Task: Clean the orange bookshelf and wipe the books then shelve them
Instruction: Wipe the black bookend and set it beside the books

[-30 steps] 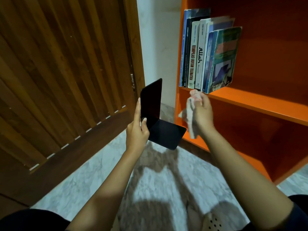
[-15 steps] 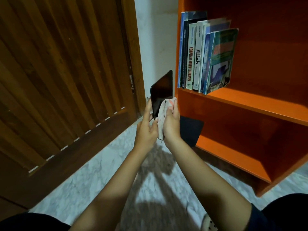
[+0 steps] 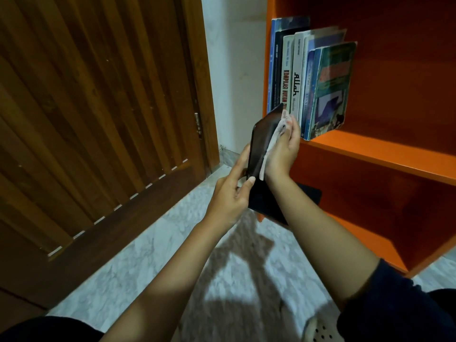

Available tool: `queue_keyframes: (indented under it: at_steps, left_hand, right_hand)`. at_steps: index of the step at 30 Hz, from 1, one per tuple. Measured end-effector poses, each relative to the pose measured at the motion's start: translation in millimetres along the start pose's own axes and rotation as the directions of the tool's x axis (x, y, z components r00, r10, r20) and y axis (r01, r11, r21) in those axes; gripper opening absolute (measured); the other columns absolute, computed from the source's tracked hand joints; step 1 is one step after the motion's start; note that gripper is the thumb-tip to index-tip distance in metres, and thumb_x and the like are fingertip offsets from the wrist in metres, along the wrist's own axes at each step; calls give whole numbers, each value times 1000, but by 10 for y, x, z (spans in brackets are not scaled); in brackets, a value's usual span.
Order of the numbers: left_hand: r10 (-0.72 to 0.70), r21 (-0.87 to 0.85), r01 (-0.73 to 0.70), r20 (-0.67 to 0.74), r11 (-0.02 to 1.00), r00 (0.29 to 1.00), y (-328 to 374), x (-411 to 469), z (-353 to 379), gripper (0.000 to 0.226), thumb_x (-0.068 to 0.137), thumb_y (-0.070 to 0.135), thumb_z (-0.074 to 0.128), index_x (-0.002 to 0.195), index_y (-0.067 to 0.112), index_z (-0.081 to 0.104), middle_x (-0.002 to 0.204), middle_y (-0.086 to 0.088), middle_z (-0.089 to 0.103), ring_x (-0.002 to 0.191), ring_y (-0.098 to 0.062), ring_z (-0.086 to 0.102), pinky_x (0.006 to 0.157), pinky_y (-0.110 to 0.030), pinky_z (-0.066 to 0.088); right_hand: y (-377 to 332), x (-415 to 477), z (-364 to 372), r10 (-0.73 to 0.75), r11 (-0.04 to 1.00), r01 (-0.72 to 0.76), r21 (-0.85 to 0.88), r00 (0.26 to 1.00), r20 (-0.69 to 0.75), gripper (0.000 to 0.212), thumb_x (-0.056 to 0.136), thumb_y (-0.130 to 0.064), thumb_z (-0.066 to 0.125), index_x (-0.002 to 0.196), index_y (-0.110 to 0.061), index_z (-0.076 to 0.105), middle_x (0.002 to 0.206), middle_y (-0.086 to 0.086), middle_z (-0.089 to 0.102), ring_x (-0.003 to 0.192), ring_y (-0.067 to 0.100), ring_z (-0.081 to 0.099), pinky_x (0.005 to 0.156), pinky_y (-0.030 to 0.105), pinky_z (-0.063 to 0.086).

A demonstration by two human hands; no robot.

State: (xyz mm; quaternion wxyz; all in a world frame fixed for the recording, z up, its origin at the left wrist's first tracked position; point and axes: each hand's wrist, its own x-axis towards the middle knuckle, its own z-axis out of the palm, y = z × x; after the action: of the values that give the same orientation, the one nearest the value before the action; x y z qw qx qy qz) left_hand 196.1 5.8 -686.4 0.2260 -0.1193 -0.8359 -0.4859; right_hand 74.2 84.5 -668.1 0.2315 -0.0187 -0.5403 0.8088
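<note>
My left hand grips a black L-shaped bookend at its bend, its upright plate standing in front of the orange bookshelf. A pale cloth lies flat against that plate, pressed on by my right hand. The bookend's flat base sticks out to the right behind my right wrist. Several books stand upright at the left end of the upper shelf, the outermost one leaning with its green cover showing.
A brown wooden slatted door fills the left side, beside a white wall strip. The floor is grey marble. The lower shelf compartment holds nothing visible. A perforated pale item shows at the bottom edge.
My right hand carried the cloth from the shelf edge onto the bookend's upright plate and has slid up it. The bookend has moved up and right, closer to the books.
</note>
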Motion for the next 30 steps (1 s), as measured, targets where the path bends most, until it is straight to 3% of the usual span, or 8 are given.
queue_keyframes:
  at_steps: [3,8,15,18,22,24,26,30]
  left_hand:
    - [4,23,-4,-2,1000,1000,-5,9,-11,75,96,7,47,137,61,14,109,56,43,47,-21,43,46,-27,36]
    - [-11,60,7,59,998,998,-55,14,52,75,97,7,47,132,61,10,107,61,35,84,-17,43,52,-37,43]
    - [-26,101,25,9,995,1000,-273,-10,106,75,98,11,44,136,64,9,90,5,40,56,-23,48,48,-37,41]
    - [-67,142,73,-49,987,997,-456,-22,89,75,97,10,46,140,59,9,91,4,39,70,-28,56,55,-43,47]
    - [-148,135,166,-137,977,980,-727,-33,7,71,97,12,47,141,56,13,86,21,44,62,-6,52,64,-35,50]
    - [-179,103,200,-185,974,966,-823,-35,-48,70,97,10,47,142,53,15,110,30,50,78,-23,60,72,-39,54]
    - [-218,116,248,-223,962,950,-962,-26,-99,69,97,10,48,142,50,15,136,14,48,90,-27,62,75,-38,54]
    - [-276,181,315,-213,932,937,-1273,-36,-122,69,97,13,46,143,52,13,116,-14,64,50,-21,52,50,-34,43]
  right_hand:
    - [-95,138,-34,0,999,-2,32,998,64,33,102,-18,40,132,-12,50,132,3,54,125,15,49,103,24,41]
    - [-267,311,-66,-65,997,64,39,998,21,32,101,-10,38,130,-5,51,131,6,52,120,12,48,87,4,41]
    - [-394,445,-152,-167,985,171,-21,976,140,28,100,-14,42,126,-9,53,127,3,53,117,12,52,90,14,46]
    - [-409,464,-240,-215,968,238,-77,950,228,32,100,-16,43,130,-10,51,129,1,53,122,16,51,101,30,46]
    - [-140,439,-541,-186,952,234,-198,955,232,33,100,-18,45,131,-13,52,129,-4,54,123,11,49,102,28,44]
    - [195,390,-755,-116,930,180,-319,971,210,32,99,-21,47,129,-18,54,128,-6,56,120,11,51,101,34,45]
    - [579,304,-957,-40,905,116,-410,981,191,30,97,-19,48,126,-22,57,126,-8,57,117,9,52,102,39,44]
    - [1131,39,-1068,58,875,124,-467,933,355,31,95,-12,49,118,-30,60,121,-9,60,115,10,55,99,28,45]
